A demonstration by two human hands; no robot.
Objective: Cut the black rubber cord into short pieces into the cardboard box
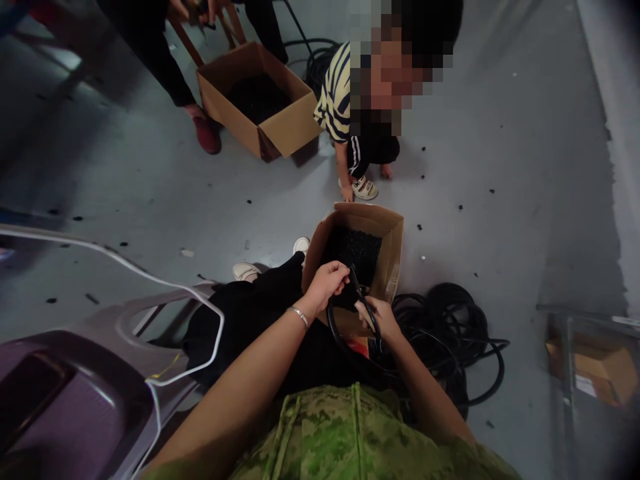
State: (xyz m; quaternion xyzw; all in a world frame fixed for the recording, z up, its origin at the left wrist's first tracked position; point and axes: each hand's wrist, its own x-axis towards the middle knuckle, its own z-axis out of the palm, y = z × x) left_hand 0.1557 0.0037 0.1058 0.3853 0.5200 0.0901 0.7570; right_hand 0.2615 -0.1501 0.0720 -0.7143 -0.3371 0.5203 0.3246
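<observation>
My right hand (376, 319) is closed around a black hose (361, 293), whose end points up and away from me over the near cardboard box (395, 263). My left hand (329, 281) is pinched just left of that end; whatever its fingertips hold is too small to make out. Many small black pieces (357, 250) fill part of the box below both hands. From my right hand the hose appears to loop down toward a pile of coiled black hose (440, 327) on the floor at the right.
Beyond the box a person in a striped shirt (337, 87) crouches, one hand by its rim. Farther back, another person's legs (150, 53) flank a second cardboard box (295, 123). A purple plastic chair (95, 400) and white cable (220, 327) are left. Black bits dot the floor.
</observation>
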